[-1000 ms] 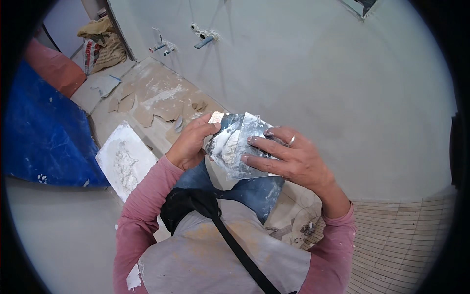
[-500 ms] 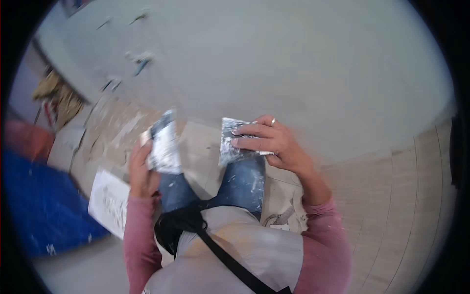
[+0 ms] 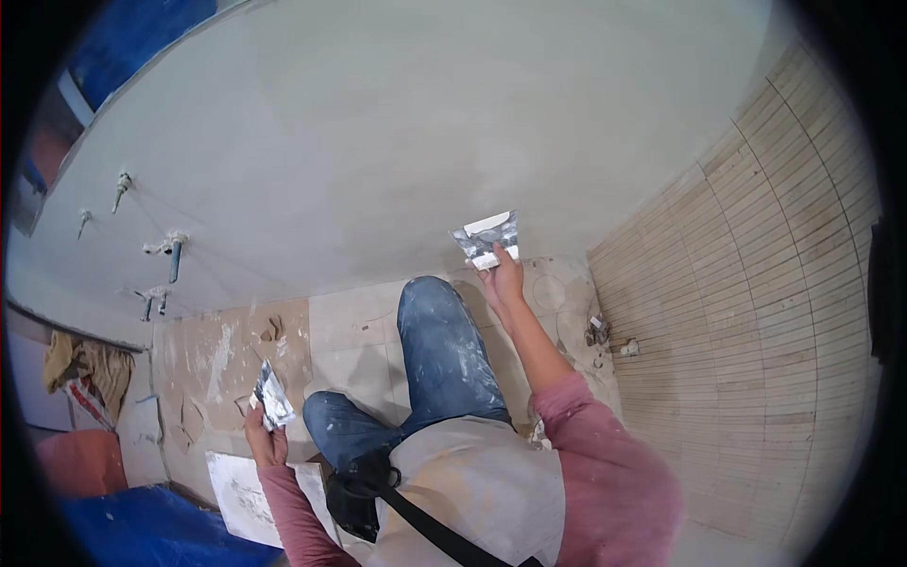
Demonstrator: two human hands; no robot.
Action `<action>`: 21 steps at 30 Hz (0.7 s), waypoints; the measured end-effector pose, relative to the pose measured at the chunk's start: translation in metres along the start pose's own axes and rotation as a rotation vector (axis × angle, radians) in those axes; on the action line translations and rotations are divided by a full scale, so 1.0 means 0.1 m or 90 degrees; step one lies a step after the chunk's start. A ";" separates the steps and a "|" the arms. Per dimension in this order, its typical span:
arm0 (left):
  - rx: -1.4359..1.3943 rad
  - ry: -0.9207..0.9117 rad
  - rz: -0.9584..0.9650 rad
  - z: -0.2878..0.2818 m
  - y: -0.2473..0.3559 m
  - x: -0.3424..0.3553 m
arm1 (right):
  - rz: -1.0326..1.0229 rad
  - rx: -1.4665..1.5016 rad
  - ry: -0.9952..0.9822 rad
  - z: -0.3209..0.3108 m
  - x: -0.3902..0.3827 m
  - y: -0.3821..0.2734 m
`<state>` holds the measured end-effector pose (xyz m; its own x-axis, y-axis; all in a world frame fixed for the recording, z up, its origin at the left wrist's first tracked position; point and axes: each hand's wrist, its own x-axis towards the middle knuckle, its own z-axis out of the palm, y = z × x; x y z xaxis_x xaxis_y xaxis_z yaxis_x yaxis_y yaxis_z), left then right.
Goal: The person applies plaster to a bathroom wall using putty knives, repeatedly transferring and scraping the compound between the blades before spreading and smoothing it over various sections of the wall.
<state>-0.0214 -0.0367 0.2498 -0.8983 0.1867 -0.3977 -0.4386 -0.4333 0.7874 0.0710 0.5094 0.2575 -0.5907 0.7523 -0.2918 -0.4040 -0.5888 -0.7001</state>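
Fingers (image 3: 506,274) under wide putty knife (image 3: 487,238)

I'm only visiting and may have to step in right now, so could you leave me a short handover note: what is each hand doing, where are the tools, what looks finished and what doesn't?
Right hand: holds a wide flat metal plastering blade, smeared with grey-white filler, raised at the smooth grey plastered wall.
Left hand: holds a smaller filler-smeared metal scraper, low by the left knee.
A white filler-stained board lies on the spattered beige floor tiles.
Done: the wall looks evenly skimmed.
Left: the blade carries filler, not yet laid on the wall.
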 end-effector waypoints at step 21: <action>-0.072 0.020 -0.059 -0.24 -0.49 0.07 | -0.088 0.051 0.291 1.22 0.67 -0.38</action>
<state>-0.0056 -0.0353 0.1974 -0.8521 0.2032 -0.4823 -0.5123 -0.5128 0.6889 -0.0385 0.5461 0.3444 -0.1677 0.8672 -0.4688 -0.5201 -0.4818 -0.7052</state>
